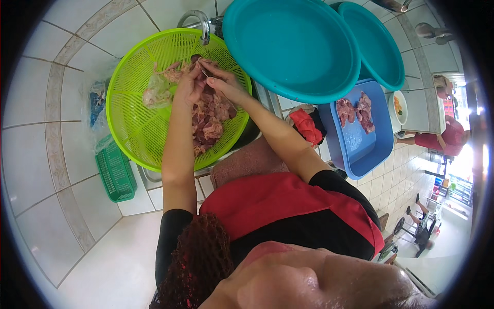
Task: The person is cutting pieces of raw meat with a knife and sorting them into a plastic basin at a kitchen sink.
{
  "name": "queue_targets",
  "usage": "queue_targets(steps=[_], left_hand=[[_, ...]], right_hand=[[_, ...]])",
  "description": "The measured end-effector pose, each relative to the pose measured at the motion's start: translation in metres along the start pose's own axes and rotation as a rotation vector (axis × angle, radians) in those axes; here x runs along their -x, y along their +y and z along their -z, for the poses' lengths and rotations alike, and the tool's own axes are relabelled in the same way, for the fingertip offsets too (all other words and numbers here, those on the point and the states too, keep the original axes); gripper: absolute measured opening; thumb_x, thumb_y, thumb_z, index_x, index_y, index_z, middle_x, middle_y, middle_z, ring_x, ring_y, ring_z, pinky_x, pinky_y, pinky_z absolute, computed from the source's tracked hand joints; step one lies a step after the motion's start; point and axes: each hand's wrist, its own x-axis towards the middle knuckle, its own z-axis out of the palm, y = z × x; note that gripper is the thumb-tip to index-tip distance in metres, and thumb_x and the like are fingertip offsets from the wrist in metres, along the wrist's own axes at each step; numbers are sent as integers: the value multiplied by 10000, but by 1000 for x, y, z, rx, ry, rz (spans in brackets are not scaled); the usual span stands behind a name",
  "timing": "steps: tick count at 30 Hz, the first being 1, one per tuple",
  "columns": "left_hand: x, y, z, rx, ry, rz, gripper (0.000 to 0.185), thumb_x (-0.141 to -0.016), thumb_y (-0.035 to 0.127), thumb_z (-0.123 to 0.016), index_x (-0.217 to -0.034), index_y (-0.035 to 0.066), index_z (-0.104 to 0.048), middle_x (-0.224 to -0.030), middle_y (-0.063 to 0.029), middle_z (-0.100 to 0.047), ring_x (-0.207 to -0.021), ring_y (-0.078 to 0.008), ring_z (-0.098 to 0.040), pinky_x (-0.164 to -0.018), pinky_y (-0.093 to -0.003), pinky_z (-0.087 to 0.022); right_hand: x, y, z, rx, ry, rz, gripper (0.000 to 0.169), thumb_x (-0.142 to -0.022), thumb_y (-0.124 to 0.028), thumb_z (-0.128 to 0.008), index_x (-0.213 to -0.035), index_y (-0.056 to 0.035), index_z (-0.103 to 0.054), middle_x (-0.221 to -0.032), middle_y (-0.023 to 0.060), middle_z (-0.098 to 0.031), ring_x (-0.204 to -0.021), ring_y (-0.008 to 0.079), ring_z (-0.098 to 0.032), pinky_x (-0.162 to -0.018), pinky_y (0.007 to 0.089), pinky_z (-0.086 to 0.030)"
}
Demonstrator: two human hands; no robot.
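Both hands are over a large lime-green plastic colander [133,116] set over the sink. My left hand [188,88] pinches a piece of raw meat [196,58], which the fingers partly cover. A thin metal blade [204,72], apparently a small knife's, shows between the hands, and my right hand [227,83] is closed around it, fingertips against the same piece. Its handle is hidden. Below the hands lies a heap of raw meat [210,123] with fatty bits. Paler fatty scraps [173,74] and a clear plastic bag [156,94] lie to the left inside the colander.
A chrome faucet [204,33] overhangs the colander. Two teal basins [293,46] stand to the right. A blue tub [357,154] holds raw meat pieces [364,112]. Red cloth [307,125] lies nearby. A green basket [115,174] sits left. Other people [449,135] are in the background.
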Motion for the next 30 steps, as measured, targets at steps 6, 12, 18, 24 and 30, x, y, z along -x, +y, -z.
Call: queue_targets(steps=[6,12,18,24,30], left_hand=[[3,3,8,-418,62,-257,348,-803,-105,-585,-1128,-2,-513,-1040,-93,-617,-908,-156,-605,-790,-294,-509],[10,9,-14,-967,54,-525,450,-740,-144,-555,-1162,-30,-448,-1006,-130,-641,-947,-187,-613,-814,-284,-490],[4,16,-14,-1107,83,-588,495,-726,-108,-590,-1185,-39,-416,-1006,-138,-653,-945,-190,-618,-829,-279,-477],[9,17,-23,-1026,140,-594,515,-740,-17,-661,-1190,-37,-412,-985,-141,-657,-903,-191,-628,-810,-275,-481],[13,18,-26,-1247,178,-660,534,-747,-20,-656,-1212,-27,-393,-957,-152,-652,-880,-213,-630,-782,-294,-487]], right_hand=[[13,3,22,-543,-68,-382,661,-850,-319,-570,-1387,-4,-347,-1206,127,-513,-632,107,-495,-581,230,-418],[-6,-1,15,76,-107,-147,736,-825,-362,-622,-1383,19,-330,-1205,155,-518,-1083,234,-495,-950,335,-382],[-9,20,8,284,-14,53,662,-805,-362,-657,-1319,-3,-445,-1253,168,-505,-1190,252,-445,-1004,344,-336],[-7,17,21,-460,-134,-461,603,-853,-411,-563,-1310,-31,-461,-868,33,-506,-665,106,-478,-588,232,-387],[-4,-18,14,-479,-164,-411,722,-864,-365,-549,-1431,-46,-237,-807,-17,-461,-617,42,-406,-512,194,-331]])
